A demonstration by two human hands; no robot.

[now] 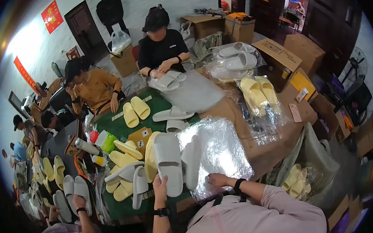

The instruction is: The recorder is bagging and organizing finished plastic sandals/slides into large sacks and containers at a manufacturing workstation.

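A white slide slipper [168, 162] stands upright in my left hand [160, 187], its heel end down and fingers closed round its lower side. Right beside it is a second, blurred white slipper [192, 163]; whether my left hand also holds that one I cannot tell. My right hand [218, 180] is closed over the lower part of a shiny clear plastic bag [217, 146] lying flat on the table. What its fingers pinch, if anything, is hidden. Left of my left hand lies a pile of yellow slippers [120, 159] and white slippers [139, 186].
Across the table a person in black [163, 43] handles white slippers [173, 79]. Another in orange [95, 88] sits left; a co-worker's hand [79, 201] is at lower left. Bagged yellow slippers [259, 94], a phone [295, 113], a white bottle [87, 146] and cardboard boxes [276, 55] are around.
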